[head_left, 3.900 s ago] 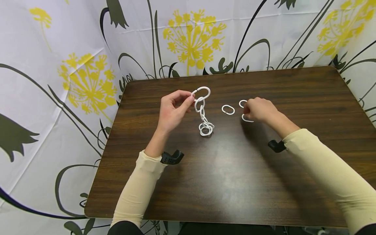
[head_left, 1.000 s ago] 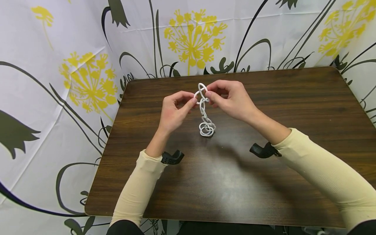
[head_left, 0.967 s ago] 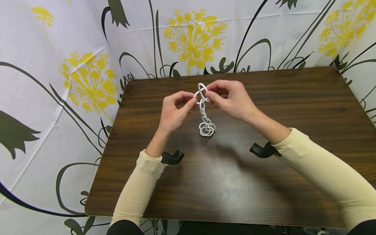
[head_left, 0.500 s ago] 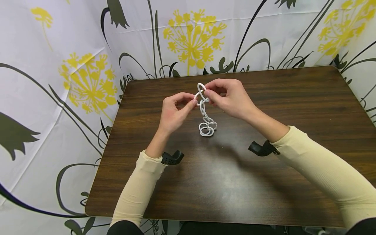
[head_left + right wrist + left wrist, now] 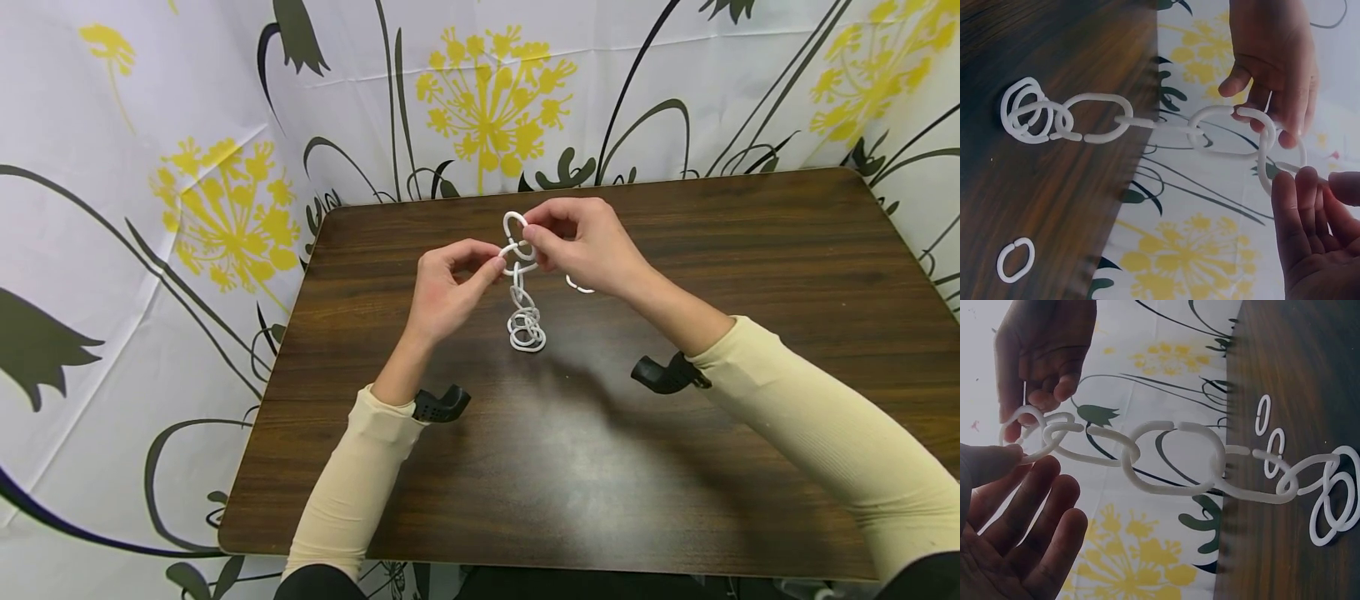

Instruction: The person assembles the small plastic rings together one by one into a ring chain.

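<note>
Between both hands a chain of white C-shaped plastic links hangs down, its lower links (image 5: pixel 527 348) heaped on the table. My left hand (image 5: pixel 450 287) pinches the chain's upper link (image 5: pixel 510 248) between thumb and fingertips. Opposite it, my right hand (image 5: pixel 588 242) pinches another white link (image 5: pixel 514 213), which crosses through the left hand's link. In the left wrist view the hanging links, such as a large open one (image 5: pixel 1166 491), each show a small gap in the rim. Fingers hide part of both held links.
A loose white link (image 5: pixel 577 287) lies on the brown wooden table (image 5: pixel 450 492), partly behind the right hand. The left wrist view shows two loose links, one (image 5: pixel 1268 465) nearer the chain. A flower-print curtain (image 5: pixel 360 108) hangs behind the table. Black mounts (image 5: pixel 442 404) sit at both wrists.
Earlier my right hand was at the loose links on the right; it has brought one to the chain. Lately both hands shifted slightly, the held links turned, and a loose link came back into sight.
</note>
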Tool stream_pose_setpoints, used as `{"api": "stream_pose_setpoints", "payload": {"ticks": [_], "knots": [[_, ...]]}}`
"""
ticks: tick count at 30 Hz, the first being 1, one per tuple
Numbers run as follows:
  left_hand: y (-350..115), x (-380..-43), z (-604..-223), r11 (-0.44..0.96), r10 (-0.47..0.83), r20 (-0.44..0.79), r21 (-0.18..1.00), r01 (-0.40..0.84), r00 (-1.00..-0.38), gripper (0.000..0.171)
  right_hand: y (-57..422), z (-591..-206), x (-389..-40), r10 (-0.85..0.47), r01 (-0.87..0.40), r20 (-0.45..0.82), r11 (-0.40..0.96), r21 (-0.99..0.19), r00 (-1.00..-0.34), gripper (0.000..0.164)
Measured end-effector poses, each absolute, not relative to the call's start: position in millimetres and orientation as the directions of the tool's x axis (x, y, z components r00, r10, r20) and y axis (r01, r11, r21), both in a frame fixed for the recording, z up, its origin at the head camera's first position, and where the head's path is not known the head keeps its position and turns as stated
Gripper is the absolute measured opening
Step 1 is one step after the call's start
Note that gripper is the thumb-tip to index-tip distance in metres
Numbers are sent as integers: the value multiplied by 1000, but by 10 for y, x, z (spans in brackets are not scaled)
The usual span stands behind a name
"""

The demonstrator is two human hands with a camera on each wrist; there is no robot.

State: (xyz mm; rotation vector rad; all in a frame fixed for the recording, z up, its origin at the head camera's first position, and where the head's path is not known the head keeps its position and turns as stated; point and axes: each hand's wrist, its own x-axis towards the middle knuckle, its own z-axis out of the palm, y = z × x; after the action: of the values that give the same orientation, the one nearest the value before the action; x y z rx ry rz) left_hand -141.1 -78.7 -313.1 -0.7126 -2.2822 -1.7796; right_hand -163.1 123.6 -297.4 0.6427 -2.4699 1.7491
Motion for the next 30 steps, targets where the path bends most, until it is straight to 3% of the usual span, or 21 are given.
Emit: {"api": "stream_pose_setpoints", "payload": {"ticks": [16, 23, 30], "knots": [[-875, -1436, -3174, 189, 242, 373, 887, 420, -896, 11, 1321, -3038, -1668, -196, -197, 185, 48, -979, -963, 15], [-910, -1433, -3179, 233, 264, 328, 891, 389, -907, 13, 1288, -3066, -1669, -212, -140, 151, -68, -988, -966, 12], [-884, -1448, -3167, 191, 284, 295, 915, 355, -912, 17, 1241, -3114, -1650, -242, -108, 125, -83, -991, -962, 13]]}}
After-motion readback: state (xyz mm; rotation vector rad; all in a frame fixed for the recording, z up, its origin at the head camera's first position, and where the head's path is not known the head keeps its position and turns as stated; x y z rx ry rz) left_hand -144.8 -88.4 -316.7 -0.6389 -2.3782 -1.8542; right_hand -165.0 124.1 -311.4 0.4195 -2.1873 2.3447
